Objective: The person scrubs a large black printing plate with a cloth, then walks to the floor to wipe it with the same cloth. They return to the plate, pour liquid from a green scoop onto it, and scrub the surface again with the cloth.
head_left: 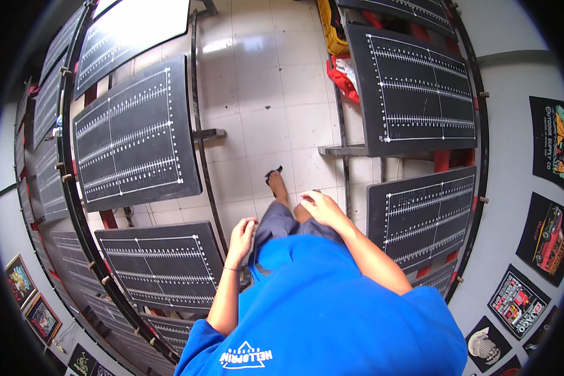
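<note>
Head view: left hand (243,237) and right hand (320,208) hang apart, each grip loosely curled, holding nothing.

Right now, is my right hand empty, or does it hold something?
It appears empty: the right hand has its fingers loosely bent, and nothing shows held in them. Its palm is hidden, though.

You have room to pass along the tiled aisle (250,81) ahead, between two rows of black boards (131,135). Left of your left hand (241,241), the near left board (160,266) blocks that side; beyond your right hand (320,208), the near right board (423,216) blocks the other. Farther ahead, a left bracket (210,134) and a right bracket (343,151) jut inward, narrowing your path.
</note>
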`<state>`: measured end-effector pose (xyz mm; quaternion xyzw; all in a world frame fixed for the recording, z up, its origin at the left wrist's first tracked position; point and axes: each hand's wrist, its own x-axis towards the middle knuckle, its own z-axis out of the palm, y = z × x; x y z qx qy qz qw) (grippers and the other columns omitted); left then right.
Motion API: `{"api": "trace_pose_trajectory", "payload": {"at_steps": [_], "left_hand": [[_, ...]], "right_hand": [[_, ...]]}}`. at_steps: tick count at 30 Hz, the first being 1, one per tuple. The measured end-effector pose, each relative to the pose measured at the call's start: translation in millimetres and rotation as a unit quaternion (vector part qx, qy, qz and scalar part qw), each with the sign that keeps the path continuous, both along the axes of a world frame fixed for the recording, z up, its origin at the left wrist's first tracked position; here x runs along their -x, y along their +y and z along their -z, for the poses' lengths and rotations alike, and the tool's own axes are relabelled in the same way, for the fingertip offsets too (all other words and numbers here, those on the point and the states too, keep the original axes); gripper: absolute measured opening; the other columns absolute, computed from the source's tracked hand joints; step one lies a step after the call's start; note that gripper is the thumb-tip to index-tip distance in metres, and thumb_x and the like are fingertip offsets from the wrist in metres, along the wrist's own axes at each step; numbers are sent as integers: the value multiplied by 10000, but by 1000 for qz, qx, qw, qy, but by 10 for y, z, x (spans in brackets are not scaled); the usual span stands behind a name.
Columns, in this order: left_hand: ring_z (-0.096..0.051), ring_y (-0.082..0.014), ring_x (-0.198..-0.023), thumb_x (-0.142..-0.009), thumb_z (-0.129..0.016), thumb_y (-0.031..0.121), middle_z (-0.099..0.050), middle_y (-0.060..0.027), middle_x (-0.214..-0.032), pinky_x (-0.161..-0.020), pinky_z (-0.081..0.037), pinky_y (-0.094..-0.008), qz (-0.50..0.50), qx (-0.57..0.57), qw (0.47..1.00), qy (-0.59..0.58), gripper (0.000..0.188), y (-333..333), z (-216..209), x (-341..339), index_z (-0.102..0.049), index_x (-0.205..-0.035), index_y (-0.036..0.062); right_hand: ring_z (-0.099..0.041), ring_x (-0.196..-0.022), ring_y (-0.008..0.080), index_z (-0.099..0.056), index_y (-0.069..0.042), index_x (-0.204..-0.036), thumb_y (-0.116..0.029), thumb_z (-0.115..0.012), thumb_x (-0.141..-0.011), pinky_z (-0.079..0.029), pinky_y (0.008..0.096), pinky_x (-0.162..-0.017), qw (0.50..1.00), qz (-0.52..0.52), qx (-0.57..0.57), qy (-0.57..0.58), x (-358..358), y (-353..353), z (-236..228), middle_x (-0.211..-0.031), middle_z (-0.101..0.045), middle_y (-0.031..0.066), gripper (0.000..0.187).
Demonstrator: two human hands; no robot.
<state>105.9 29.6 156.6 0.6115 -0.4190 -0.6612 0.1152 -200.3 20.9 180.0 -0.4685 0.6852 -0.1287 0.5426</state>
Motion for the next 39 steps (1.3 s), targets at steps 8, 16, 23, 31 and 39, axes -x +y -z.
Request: {"api": "trace_pose_trajectory", "payload": {"at_steps": [8,16,23,31,39], "left_hand": [[-653,-165,-983,-1040,-496,255,-682,-67,-1136,-842,-513,-322,-24,8,999,-49,285,-475,-112,-206,-636,-1184,52],[-625,-145,-968,-1040,-509,255,-666,-45,-1115,-874,-510,-311,-26,72,996,-35,280,-1455,-371,101,-631,-1182,45],[-623,-125,-947,-1046,-501,250,-685,-52,-1102,-840,-493,-281,-64,55,996,-13,278,-1977,-164,311,-631,-1188,50],[-628,-135,-980,-1040,-504,228,-679,-52,-1134,-871,-496,-299,-56,43,997,25,264,-2270,-238,408,-631,-1189,51],[-640,-126,-975,-1048,-488,229,-679,-44,-1142,-839,-496,-263,-87,19,994,55,275,-2304,-331,101,-636,-1205,59]], "right_hand": [[-668,-1067,306,-618,-4,-1244,-264,-598,-939,-517,386,-919,998,-53,-23,-9,-90,-287,332,-1159,-689,189,401],[-660,-1073,344,-630,-20,-1224,-274,-585,-936,-508,420,-935,998,9,-29,-51,175,-1007,223,-1134,-694,196,387],[-678,-1041,335,-623,-18,-1244,-270,-598,-941,-521,412,-921,1000,17,-3,0,662,-1607,115,-1125,-697,208,395],[-682,-1016,301,-627,-4,-1238,-247,-616,-925,-523,386,-903,997,40,-6,72,914,-2120,48,-1149,-690,192,396],[-674,-1041,356,-621,-8,-1243,-245,-602,-928,-515,422,-928,997,-67,9,43,234,-2603,-162,-1157,-677,230,394]]}}
